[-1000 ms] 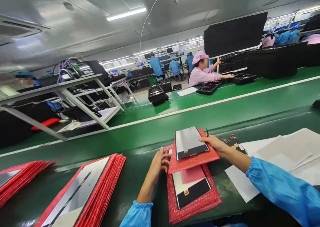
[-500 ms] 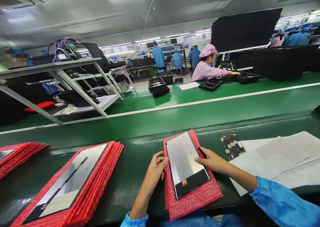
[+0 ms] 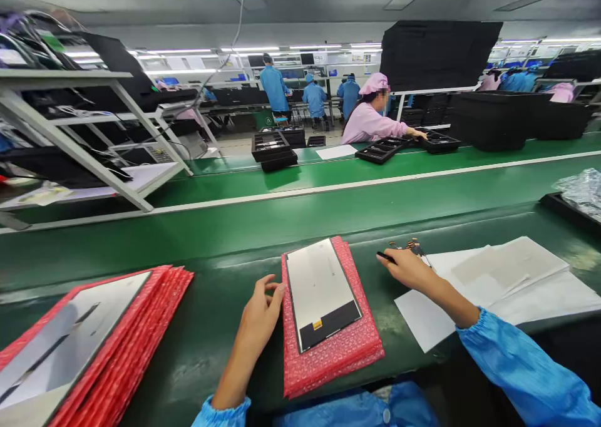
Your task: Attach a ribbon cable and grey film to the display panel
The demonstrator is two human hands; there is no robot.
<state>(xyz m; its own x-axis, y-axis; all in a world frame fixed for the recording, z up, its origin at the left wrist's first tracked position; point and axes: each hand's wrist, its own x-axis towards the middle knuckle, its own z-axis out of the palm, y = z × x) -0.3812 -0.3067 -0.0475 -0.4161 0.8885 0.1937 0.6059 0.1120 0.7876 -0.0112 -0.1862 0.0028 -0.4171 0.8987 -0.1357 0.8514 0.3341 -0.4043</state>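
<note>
Left hand point(image 3: 260, 311) loosely curled, gripping nothing, its fingertips at the left edge of the panel's wrap; whether they press on it, cannot tell. Right hand point(image 3: 413, 270) pinches a black tool point(image 3: 385, 258), just beside the strips point(image 3: 414, 246). Panel point(image 3: 323, 277) lies face up on red wrap point(image 3: 331, 361), on the worktop point(image 3: 220, 333), between the hands. Step, as judged: steadying the panel while the tool is brought to the strips; next move would call for a fine pinch and a level wrist. Wrap projects beyond the panel's right and near edges; its near corner sits close to the worktop's front edge. Bare green separates wrap from stack point(image 3: 154, 327); papers point(image 3: 498, 277) limit the right forearm's room.
</note>
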